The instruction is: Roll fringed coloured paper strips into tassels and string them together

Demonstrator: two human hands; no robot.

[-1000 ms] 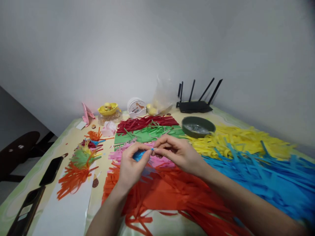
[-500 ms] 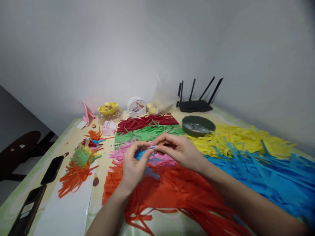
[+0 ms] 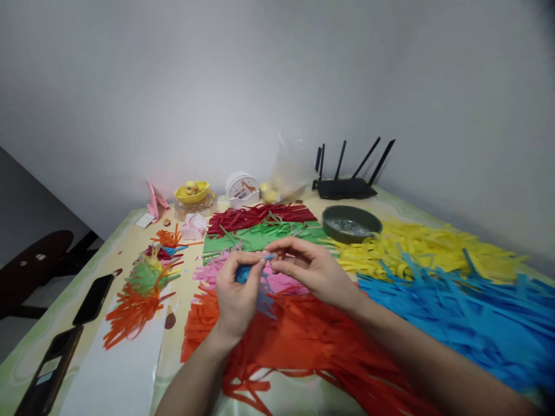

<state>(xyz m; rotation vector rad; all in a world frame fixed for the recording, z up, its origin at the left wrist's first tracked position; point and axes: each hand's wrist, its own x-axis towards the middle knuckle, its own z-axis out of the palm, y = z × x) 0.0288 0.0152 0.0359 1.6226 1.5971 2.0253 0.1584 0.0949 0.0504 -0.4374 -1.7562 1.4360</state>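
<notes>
Between my two hands is a small piece of blue fringed paper [image 3: 243, 274], its top end twisted narrow and its strips hanging below. My left hand [image 3: 238, 289] pinches it between thumb and forefinger. With thumb and fingers close together, my right hand [image 3: 306, 267] is at the twisted tip; whether it grips the tip is hard to see. Beneath the hands lie fringed sheets of orange-red paper [image 3: 299, 335] and pink paper [image 3: 284, 282]. On the left, a string of small multicoloured tassels [image 3: 145, 277] lies partly over a white sheet [image 3: 115, 370].
Green fringed paper [image 3: 234, 238] and dark red fringed paper [image 3: 260, 215] lie further back. Yellow paper [image 3: 425, 248] and blue paper sheets [image 3: 468, 323] cover the right side. A dark green bowl [image 3: 352, 224], black router [image 3: 344, 188], yellow dish [image 3: 192, 193] and two phones [image 3: 93, 299] also stand or lie here.
My right hand's fingertips have drawn slightly apart from my left thumb, showing more of the blue twisted tip. The blue strips hang lower and more visibly below my left hand.
</notes>
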